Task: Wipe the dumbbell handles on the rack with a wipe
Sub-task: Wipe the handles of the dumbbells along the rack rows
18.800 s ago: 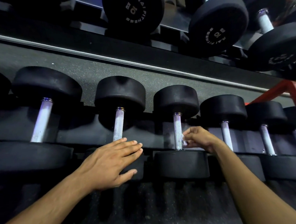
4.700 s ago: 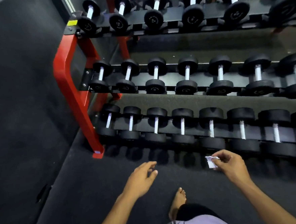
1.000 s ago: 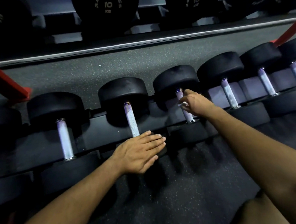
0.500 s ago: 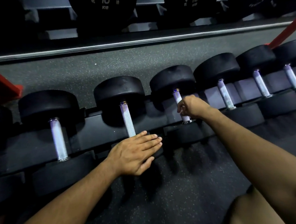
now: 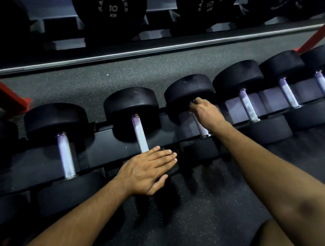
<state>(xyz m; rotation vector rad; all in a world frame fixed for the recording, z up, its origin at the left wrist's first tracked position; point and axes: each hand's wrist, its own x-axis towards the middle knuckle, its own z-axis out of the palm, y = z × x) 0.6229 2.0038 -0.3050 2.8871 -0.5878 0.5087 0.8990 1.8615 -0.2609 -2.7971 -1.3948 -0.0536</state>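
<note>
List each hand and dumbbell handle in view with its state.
Right hand: curled round the far end of a handle.
Gripped handle: mostly covered, near end showing.
Left hand: flat, fingers straight, on a dumbbell head.
Handle beside left hand: bare, untouched.
Wipe: hidden.

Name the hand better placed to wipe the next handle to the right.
Right. The right hand already grips a handle beside that next handle; the left hand lies flat, farther away.

Dumbbells lie side by side, left to right, on the lower rack tier [image 5: 105, 146], handles running near to far. Left hand [image 5: 146, 172] rests flat on the near head of the middle-left dumbbell [image 5: 139, 132]. Right hand [image 5: 207, 114] sits on the next handle [image 5: 202, 129] to the right. The upper tier [image 5: 152, 48] lies beyond, carrying 10 kg dumbbells [image 5: 111, 9].
</note>
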